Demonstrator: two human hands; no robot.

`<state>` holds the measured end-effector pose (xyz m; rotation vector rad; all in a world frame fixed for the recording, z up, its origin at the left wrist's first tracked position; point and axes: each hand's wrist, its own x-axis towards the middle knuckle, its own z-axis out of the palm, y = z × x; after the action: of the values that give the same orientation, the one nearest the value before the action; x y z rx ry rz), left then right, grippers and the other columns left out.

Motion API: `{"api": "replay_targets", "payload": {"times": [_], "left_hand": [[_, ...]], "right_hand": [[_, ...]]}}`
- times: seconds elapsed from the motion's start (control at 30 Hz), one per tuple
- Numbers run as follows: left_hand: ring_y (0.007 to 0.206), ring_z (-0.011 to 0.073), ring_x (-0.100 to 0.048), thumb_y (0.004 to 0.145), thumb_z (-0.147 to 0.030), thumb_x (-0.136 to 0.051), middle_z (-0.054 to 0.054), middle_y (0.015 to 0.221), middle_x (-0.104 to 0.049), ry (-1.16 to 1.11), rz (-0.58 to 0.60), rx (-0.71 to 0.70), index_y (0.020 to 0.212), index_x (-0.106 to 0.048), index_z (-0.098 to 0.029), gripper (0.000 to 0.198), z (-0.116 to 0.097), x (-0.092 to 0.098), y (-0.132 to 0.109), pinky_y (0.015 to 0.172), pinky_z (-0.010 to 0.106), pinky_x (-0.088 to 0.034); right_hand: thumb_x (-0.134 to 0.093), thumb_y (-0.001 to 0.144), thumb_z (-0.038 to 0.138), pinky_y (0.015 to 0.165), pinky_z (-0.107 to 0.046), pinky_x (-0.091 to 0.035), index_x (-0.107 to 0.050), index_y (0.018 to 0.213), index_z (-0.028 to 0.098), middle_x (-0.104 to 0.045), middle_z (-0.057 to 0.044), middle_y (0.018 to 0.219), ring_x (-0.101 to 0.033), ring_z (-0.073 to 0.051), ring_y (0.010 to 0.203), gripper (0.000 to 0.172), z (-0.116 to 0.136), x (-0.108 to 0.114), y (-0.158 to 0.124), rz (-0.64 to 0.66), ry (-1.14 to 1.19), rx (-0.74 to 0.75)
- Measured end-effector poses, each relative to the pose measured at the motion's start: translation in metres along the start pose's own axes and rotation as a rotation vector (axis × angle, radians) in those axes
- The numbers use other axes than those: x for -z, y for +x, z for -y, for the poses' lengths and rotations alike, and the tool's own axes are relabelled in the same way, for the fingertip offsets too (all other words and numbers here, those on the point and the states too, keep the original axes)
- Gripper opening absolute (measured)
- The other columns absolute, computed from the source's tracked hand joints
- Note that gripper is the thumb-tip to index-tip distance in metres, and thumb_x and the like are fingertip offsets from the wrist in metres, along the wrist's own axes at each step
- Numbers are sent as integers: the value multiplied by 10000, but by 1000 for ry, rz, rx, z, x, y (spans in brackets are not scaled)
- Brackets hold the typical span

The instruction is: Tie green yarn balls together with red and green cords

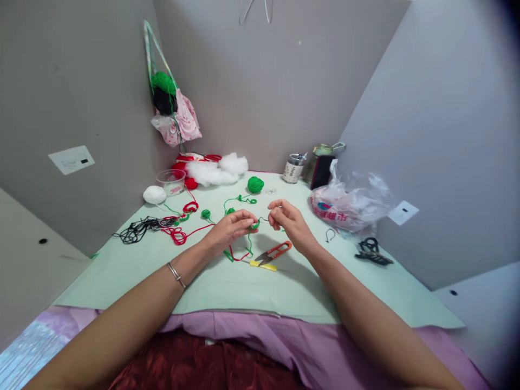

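Lap: dark red clothing (195,365) sat closest, purple cloth (260,329) just past it.
Left hand (229,230): fingers pinched together on the green piece (255,224); bracelet (176,275) on wrist.
Right hand (290,222): fingers curled, tips closed on the dark strand (264,219) running to the green piece.
Green piece: held up above the middle of the counter (203,298), between both hands, mostly hidden by fingers.
Tools: orange snips (280,249) lay below the hands, tip over the yellow handle (266,266).
Yarn: black tangle (142,230), red yarn (176,236) and white ball (154,194) lay at left; green ball (255,184) beyond the hands.
Back: stuffing (215,170) near the clear tub (171,183); can (294,169) farther right.
Right side: plastic bag (349,203), with the black clip (374,253) in front.
Wall: pink bag (187,116) hung in the left corner, green and black yarn at its top.
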<state>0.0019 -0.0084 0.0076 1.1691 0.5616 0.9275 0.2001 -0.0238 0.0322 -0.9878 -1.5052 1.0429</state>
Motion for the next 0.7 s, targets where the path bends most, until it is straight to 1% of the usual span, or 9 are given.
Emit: {"api": "replay_targets", "payload": {"times": [0.07, 0.17, 0.23, 0.3, 0.4, 0.53, 0.7], "left_hand": [[864, 135, -614, 763, -300, -747, 31, 924, -643, 25, -36, -21, 888, -664, -150, 212, 2, 2, 2, 892, 298, -453], [832, 126, -609, 729, -264, -774, 24, 906, -646, 43, -107, -57, 986, -661, -168, 297, 5, 5, 4, 813, 265, -450], [841, 131, -618, 714, -244, -785, 24, 908, -648, 24, -160, -64, 1068, -644, -175, 388, 6, 6, 4, 802, 264, -453], [822, 134, -629, 691, -232, -802, 27, 894, -655, -2, -199, -46, 1091, -630, -167, 440, 5, 6, 4, 802, 275, -465], [778, 135, -646, 669, -230, -821, 35, 866, -675, -24, -239, -13, 1045, -626, -145, 432, 3, 5, 4, 806, 292, -481], [786, 153, -672, 648, -229, -838, 37, 839, -690, -44, -272, 1, 969, -623, -137, 397, 2, 4, 5, 818, 305, -496], [778, 157, -682, 638, -242, -844, 22, 822, -689, -45, -248, -8, 921, -620, -141, 376, 3, 4, 5, 829, 318, -501]], "right_hand": [[-602, 847, 346, 556, -258, -366, -575, 907, 185, -603, 19, 647, -459, -105, 557, 173, -3, -1, 1, -1, -19, 39], [-657, 830, 351, 580, -272, -390, -654, 860, 184, -635, -14, 732, -489, -120, 609, 170, -6, -1, 0, -47, -105, 113], [-675, 831, 333, 600, -279, -396, -697, 839, 194, -635, -29, 808, -503, -129, 658, 141, -5, -2, -1, -81, -204, 200], [-664, 852, 303, 619, -283, -398, -724, 850, 207, -616, -33, 823, -508, -137, 688, 114, -4, -3, -3, -92, -315, 287], [-614, 896, 255, 633, -285, -398, -736, 919, 220, -563, -22, 763, -509, -142, 687, 129, -4, -4, -7, -66, -470, 371], [-565, 924, 217, 620, -278, -390, -723, 967, 217, -526, -14, 745, -498, -133, 656, 163, -7, -6, -10, -16, -618, 455], [-542, 935, 222, 618, -270, -390, -711, 936, 211, -540, -28, 760, -514, -138, 664, 170, -9, -6, -11, 6, -745, 468]]}}
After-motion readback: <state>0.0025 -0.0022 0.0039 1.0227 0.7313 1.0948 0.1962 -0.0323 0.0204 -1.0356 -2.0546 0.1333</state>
